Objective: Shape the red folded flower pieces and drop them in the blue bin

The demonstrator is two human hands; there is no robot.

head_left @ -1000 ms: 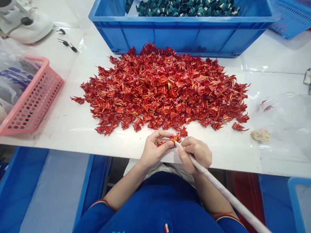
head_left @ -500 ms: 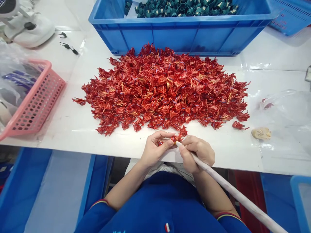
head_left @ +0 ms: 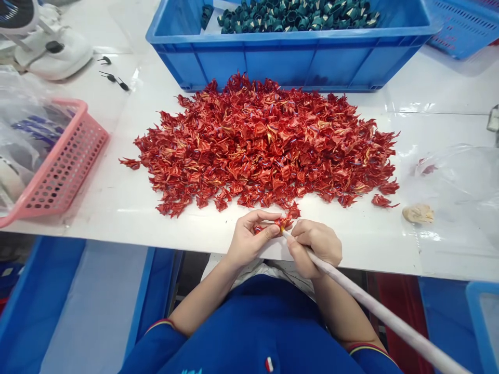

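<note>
A white work table (head_left: 97,221) spans my view from side to side. At top centre, a large blue plastic crate (head_left: 288,65) stands on it, holding dark green folded pieces (head_left: 296,19). A second blue perforated crate (head_left: 463,28) occupies the upper right corner.

A broad pile of shiny red folded pieces (head_left: 265,145) lies at centre, just in front of the large crate. At left, a pink perforated basket (head_left: 68,169) sits tilted, with a plastic bag (head_left: 27,140) in it. At upper left are a white plastic stand (head_left: 54,57) and, just beside it, small black clips (head_left: 111,77). At right, a sheet of transparent plastic film (head_left: 456,182) lies on the table, with a tan crumpled scrap (head_left: 418,213) at its near side.

At bottom centre, my operator view shows a blue shirt (head_left: 249,332). Both hands are together at the near side of the pile. The left hand (head_left: 249,241) pinches one red folded piece (head_left: 284,223) between thumb and fingers. The right hand (head_left: 315,246) is closed around a long white rod (head_left: 374,306), which runs to the lower right. The rod's yellow tip (head_left: 282,229) meets the held piece, which sits between the hands, above the table's front edge.
</note>
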